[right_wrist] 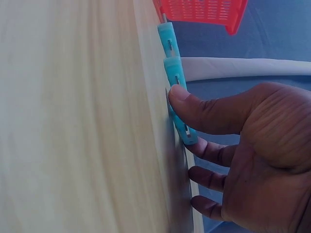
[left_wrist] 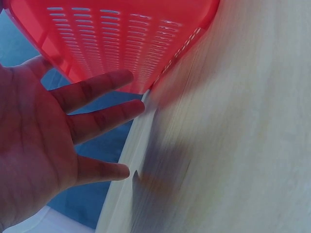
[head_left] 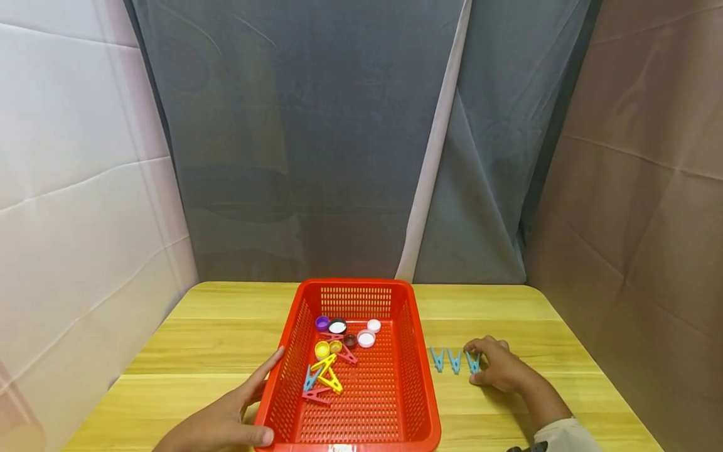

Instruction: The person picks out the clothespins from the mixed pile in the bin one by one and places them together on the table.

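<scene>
My right hand [head_left: 499, 366] pinches a light blue clothespin [head_left: 473, 364] between thumb and index finger, down on the tabletop. To its left, two more blue clothespins [head_left: 454, 361] lie in a row with it. In the right wrist view the other fingers are spread below the held clothespin [right_wrist: 187, 131]. My left hand [head_left: 223, 411] rests against the left side of a red plastic basket [head_left: 384, 389], thumb at the near corner. From the left wrist, several fingers [left_wrist: 97, 91] look straight and splayed beside the slotted wall.
Inside the basket, toward its left, lie yellow clothespins [head_left: 330, 380], pink clothespins [head_left: 316, 395], and a blue one [head_left: 310, 378]. Several round caps [head_left: 366, 339] sit farther back. The wooden table [head_left: 175, 358] is enclosed by a grey curtain [head_left: 339, 157] and side cloths.
</scene>
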A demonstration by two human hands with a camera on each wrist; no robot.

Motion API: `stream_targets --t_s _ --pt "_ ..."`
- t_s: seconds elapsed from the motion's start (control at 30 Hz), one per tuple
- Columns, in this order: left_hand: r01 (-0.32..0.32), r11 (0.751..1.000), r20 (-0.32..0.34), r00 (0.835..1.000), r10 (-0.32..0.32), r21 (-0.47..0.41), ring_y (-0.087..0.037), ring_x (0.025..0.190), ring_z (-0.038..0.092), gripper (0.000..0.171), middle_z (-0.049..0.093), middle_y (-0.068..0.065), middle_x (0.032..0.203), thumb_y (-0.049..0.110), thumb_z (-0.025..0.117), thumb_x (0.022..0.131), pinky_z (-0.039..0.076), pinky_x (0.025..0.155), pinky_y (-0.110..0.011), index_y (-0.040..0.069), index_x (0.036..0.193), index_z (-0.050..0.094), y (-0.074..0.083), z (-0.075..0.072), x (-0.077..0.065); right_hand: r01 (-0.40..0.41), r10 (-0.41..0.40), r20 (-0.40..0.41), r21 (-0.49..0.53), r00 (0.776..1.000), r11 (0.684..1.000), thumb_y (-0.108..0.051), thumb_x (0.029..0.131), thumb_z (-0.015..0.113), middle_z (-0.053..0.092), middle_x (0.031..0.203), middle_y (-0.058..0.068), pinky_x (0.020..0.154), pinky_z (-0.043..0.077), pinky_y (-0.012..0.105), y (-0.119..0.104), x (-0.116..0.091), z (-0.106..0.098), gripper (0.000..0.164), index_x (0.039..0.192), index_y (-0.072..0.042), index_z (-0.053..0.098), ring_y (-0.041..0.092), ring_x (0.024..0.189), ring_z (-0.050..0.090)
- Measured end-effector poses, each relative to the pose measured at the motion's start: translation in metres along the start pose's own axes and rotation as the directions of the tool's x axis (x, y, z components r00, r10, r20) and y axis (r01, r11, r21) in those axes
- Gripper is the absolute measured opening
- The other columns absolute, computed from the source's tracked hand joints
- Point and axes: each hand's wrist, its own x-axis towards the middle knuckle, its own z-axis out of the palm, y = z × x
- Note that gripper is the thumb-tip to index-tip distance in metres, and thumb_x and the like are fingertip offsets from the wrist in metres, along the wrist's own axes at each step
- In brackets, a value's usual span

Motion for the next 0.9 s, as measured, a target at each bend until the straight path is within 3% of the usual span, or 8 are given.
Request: stream_targets --t_s 0.3,0.53,0.77,0.9 --pt "0.049 0.997 -0.017 0.999 -0.05 -0.054 -0.035 0.139 0.061 0.106 0.013 -0.032 0.175 0.031 0.069 0.108 0.062 0.108 -0.055 0.05 0.172 -0.013 0.001 0.001 0.0 -0.031 0.031 0.015 0.018 0.999 0.999 -0.005 0.077 0.098 0.062 0.133 0.019 0.104 0.055 0.064 -0.002 -0.002 -0.002 0.077 0.145 -0.005 0.063 0.04 0.127 0.049" --pt "0.052 0.998 -0.025 0.998 -0.053 -0.039 -0.034 0.141 0.059 0.103 0.012 -0.029 0.178 0.032 0.068 0.109 0.062 0.108 -0.054 0.05 0.172 -0.011 0.002 0.001 0.001 -0.05 0.05 0.024 0.022 0.998 0.999 -0.008 0.074 0.101 0.057 0.138 0.026 0.105 0.055 0.064 -0.008 -0.004 -0.005 0.092 0.154 -0.001 0.055 0.044 0.129 0.048" --pt "0.048 0.997 -0.009 0.999 -0.049 -0.068 -0.034 0.142 0.058 0.103 0.012 -0.028 0.177 0.031 0.068 0.109 0.061 0.109 -0.055 0.051 0.171 -0.011 0.003 0.002 0.0 -0.044 0.044 -0.004 -0.051 0.999 0.998 -0.018 0.077 0.099 0.047 0.157 0.026 0.106 0.041 0.085 -0.023 -0.006 -0.013 0.099 0.161 -0.006 0.049 0.052 0.143 0.042" --pt "0.049 0.997 -0.017 0.999 -0.05 -0.061 -0.034 0.141 0.06 0.104 0.013 -0.03 0.176 0.031 0.069 0.109 0.061 0.109 -0.055 0.049 0.172 -0.012 0.002 0.002 0.0 -0.007 0.007 0.001 -0.021 1.0 1.0 -0.015 0.079 0.097 0.044 0.161 0.026 0.108 0.034 0.09 -0.037 -0.006 -0.021 0.097 0.162 -0.007 0.047 0.055 0.147 0.036"
